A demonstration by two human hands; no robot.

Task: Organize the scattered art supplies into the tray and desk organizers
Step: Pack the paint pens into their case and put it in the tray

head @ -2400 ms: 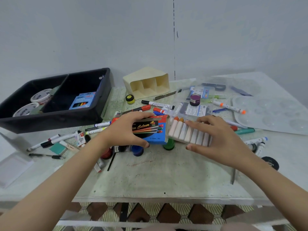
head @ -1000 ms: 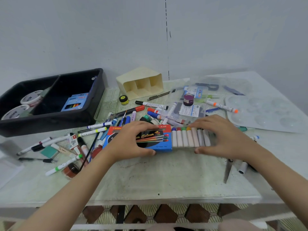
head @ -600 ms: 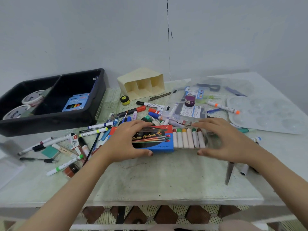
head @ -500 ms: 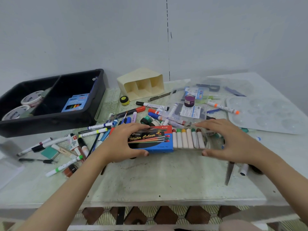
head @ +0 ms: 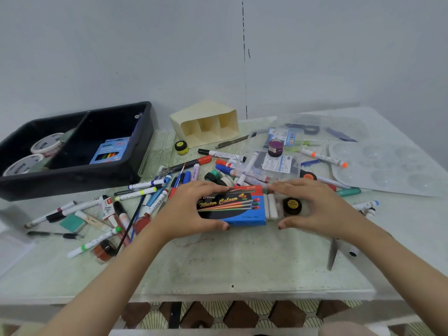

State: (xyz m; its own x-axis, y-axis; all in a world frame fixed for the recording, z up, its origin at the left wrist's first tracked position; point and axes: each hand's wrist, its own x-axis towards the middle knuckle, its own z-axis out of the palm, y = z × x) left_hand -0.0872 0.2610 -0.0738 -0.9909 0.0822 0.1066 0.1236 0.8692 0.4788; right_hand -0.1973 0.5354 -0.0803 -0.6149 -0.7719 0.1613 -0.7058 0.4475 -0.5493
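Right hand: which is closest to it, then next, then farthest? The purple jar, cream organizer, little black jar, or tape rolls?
1. Little black jar, just beside the right hand, near its thumb.
2. Purple jar, behind it on the clear case.
3. Cream organizer, back middle.
4. Tape rolls, far left in the black tray.

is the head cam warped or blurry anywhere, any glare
Head view: wide-angle stretch toward the corners, plain on the forearms; light soft over the table, faint shadows under the left hand and right hand; water colour box label reads sharp; no strong glare, though the clear palette looks washed out.
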